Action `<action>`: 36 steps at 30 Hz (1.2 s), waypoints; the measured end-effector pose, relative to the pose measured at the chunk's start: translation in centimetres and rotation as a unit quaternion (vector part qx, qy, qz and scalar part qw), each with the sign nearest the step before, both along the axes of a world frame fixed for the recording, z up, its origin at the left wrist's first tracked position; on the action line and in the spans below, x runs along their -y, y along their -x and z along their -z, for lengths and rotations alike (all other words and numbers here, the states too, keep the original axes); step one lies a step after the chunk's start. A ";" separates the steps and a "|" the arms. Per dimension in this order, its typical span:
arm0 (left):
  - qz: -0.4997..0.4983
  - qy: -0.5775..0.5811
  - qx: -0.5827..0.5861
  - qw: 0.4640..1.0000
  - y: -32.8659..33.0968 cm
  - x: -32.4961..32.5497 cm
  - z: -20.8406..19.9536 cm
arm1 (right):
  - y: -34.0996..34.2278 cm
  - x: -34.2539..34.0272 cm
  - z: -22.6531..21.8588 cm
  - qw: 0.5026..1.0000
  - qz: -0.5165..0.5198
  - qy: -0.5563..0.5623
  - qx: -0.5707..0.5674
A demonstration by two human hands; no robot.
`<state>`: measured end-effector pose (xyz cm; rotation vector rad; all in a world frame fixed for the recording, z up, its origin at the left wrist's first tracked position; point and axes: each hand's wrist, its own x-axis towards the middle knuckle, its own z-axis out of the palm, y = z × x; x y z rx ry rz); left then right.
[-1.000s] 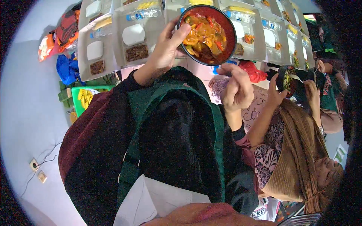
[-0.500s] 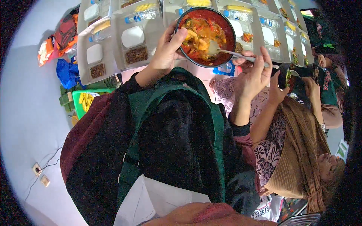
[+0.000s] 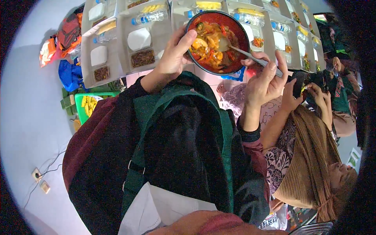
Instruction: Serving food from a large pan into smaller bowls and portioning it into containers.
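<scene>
My left hand grips the left rim of a round bowl, dark outside and red inside, with the thumb over the edge. Orange-red stew with chunks and red strips lies in it. My right hand pinches the handle of a metal spoon, its other fingers raised. The spoon's head is dipped in the stew near the middle of the bowl. The bowl is held up in front of the near edge of the meal boxes.
Open meal boxes with white rice blocks, water bottles and small food portions stand in rows ahead. A green basket of yellow food sits at left. Close on my right, a co-worker holds a dark container.
The bowl has shifted slightly right and down, and the stew in it has been stirred about. My right hand has moved a little right and down with the spoon.
</scene>
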<state>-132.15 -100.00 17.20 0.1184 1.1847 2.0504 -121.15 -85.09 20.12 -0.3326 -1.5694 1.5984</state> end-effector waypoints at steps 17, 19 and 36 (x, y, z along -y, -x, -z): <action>0.000 0.006 0.026 1.000 0.7 0.4 1.1 | -1.6 1.5 1.3 0.997 -0.069 -0.017 0.001; 0.000 0.014 0.019 1.000 0.7 0.4 1.2 | -1.3 1.6 2.2 0.996 -0.039 0.081 -0.028; -0.056 -0.026 0.055 0.997 0.1 2.3 2.8 | -0.7 1.4 4.9 0.981 -0.088 0.161 0.055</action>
